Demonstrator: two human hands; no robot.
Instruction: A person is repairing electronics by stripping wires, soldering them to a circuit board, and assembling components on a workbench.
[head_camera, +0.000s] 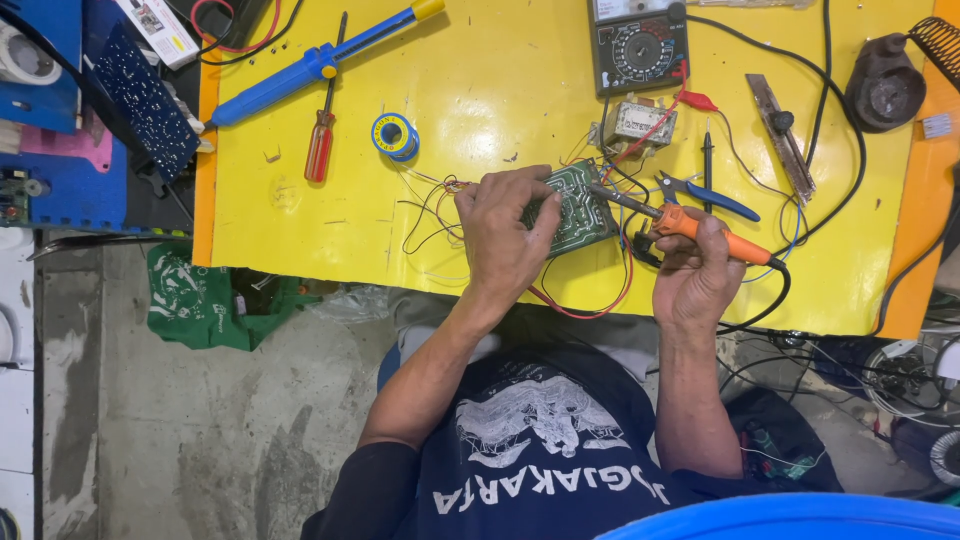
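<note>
left hand (503, 235) clamps, half-hides circuit board (580, 205); right hand (697, 275) grips soldering iron (690, 222), tip indistinct.

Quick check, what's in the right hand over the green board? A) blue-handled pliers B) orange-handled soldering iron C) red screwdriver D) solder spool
B: the right hand grips the orange-handled soldering iron, its tip at the green circuit board that the left hand steadies; the red screwdriver, blue-handled pliers and solder spool lie loose on the yellow table.
</note>
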